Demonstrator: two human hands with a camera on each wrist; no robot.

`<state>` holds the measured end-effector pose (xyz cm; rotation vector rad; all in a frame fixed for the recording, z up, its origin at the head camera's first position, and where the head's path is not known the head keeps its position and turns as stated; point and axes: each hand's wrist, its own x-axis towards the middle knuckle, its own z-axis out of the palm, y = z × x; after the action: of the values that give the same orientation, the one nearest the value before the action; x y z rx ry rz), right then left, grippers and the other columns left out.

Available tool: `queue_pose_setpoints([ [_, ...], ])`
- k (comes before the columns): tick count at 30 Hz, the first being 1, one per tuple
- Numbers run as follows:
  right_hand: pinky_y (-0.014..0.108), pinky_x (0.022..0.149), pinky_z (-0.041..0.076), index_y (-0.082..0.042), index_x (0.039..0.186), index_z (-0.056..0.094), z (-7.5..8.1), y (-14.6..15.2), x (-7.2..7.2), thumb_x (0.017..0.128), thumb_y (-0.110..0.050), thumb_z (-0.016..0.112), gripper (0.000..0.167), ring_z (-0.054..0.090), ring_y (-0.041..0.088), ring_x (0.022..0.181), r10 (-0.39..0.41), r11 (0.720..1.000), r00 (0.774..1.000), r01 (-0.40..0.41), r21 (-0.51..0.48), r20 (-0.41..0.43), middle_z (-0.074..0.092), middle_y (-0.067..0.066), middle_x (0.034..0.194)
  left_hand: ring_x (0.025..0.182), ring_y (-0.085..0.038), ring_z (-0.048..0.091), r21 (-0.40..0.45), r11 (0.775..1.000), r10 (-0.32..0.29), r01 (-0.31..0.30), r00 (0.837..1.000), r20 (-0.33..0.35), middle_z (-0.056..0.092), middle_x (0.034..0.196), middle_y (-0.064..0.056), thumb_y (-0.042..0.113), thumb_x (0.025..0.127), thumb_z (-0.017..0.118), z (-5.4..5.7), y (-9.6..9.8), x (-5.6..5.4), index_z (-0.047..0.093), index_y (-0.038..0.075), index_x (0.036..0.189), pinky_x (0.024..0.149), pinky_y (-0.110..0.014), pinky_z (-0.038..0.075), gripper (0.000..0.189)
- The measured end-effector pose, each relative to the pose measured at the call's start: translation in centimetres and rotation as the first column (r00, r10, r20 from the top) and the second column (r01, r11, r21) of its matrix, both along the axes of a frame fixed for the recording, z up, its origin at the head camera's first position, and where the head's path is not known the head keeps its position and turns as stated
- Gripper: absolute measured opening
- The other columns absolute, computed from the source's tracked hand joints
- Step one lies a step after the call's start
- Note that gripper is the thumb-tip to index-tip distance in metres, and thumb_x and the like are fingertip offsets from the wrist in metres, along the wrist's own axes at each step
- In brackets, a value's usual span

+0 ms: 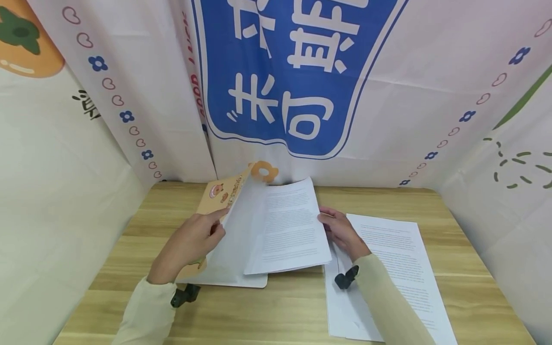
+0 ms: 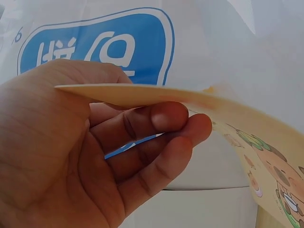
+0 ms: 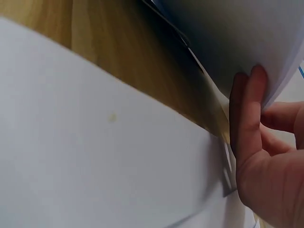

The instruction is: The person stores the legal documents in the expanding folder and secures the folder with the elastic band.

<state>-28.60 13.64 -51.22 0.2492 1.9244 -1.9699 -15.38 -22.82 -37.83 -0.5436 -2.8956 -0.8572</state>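
A yellow folder [image 1: 215, 191] with cartoon animals on its cover stands partly open left of the middle of the table. My left hand [image 1: 193, 242] holds the raised cover by its edge; in the left wrist view, the bent cover [image 2: 228, 111] passes between thumb and curled fingers. Printed white sheets [image 1: 290, 225] slant over the folder's inner side. On their right edge, my right hand [image 1: 340, 229] pinches them, thumb on top and fingers beneath. In the right wrist view, fingers [image 3: 251, 109] press against the underside of the sheets.
Another stack of printed paper [image 1: 394, 258] lies at the right of the wooden table [image 1: 297, 311], partly under my right forearm. White printed cloth [image 1: 168, 86] walls in the table at the back and sides.
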Motion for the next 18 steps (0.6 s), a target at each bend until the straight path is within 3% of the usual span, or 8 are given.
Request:
queue_pose_setpoints([
  [8,0.032,0.074,0.057,-0.006,0.148,0.051,0.0,-0.8,0.8,0.102,-0.011,0.061,0.048,0.068,0.020,0.093,0.014,0.997,1.000,-0.015,-0.071,-0.016,0.066,0.016,0.124,0.047,-0.004,0.032,0.006,1.000,0.002,-0.002,1.000,0.006,0.036,0.057,0.009,0.000,0.096,0.052,0.0,0.3,0.0,0.060,-0.007,0.139,0.046,-0.023,0.028,0.045],
  [18,0.034,0.074,0.058,-0.006,0.146,0.052,-0.1,-2.3,1.6,0.103,-0.012,0.061,0.044,0.069,0.022,0.091,0.064,0.995,0.996,-0.068,-0.074,-0.055,0.070,0.014,0.114,0.047,-0.005,0.032,0.014,1.000,0.005,-0.005,1.000,0.007,0.036,0.056,0.009,0.001,0.096,0.052,0.0,0.3,-0.1,0.059,-0.007,0.139,0.045,-0.023,0.028,0.044],
])
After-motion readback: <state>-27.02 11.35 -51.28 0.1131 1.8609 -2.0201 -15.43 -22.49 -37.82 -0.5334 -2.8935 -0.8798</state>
